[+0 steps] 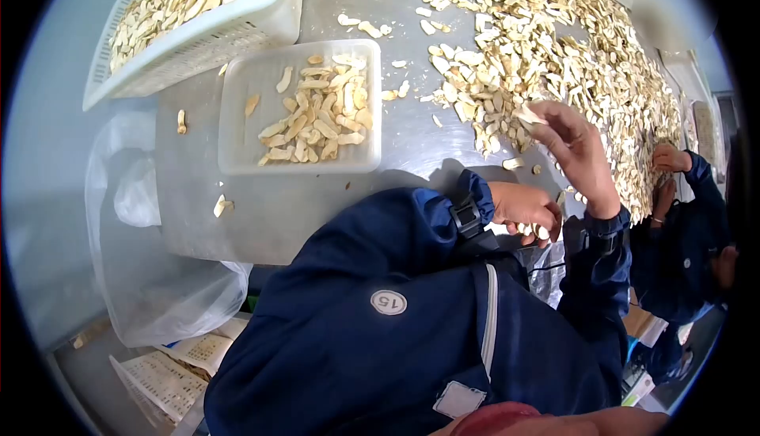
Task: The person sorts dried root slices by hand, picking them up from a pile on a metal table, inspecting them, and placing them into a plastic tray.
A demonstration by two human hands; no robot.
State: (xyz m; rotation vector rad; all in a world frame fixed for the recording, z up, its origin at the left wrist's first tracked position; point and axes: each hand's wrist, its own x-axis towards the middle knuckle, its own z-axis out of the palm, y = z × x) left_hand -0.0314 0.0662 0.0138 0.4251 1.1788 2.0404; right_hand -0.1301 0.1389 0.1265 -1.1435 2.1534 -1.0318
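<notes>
My right hand (582, 151) is raised at the near edge of a big heap of pale tan dried slices (546, 32). A single dried slice (529, 116) is pinched between its thumb and fingers. Below and to the left, my left hand (524, 205) is curled close to my chest, with several dried slices (532, 231) showing under its fingers. Left of the hands, a shallow translucent plastic tray (237, 139) on the metal table holds many larger elongated slices, gathered toward its right side.
A white slotted basket (273, 20) full of slices stands at the upper left. Loose slices lie about the metal table (293, 214). A clear plastic bag (119, 277) hangs over the left edge, above printed papers (162, 380). At right, a co-worker's hands (671, 159) are at the heap.
</notes>
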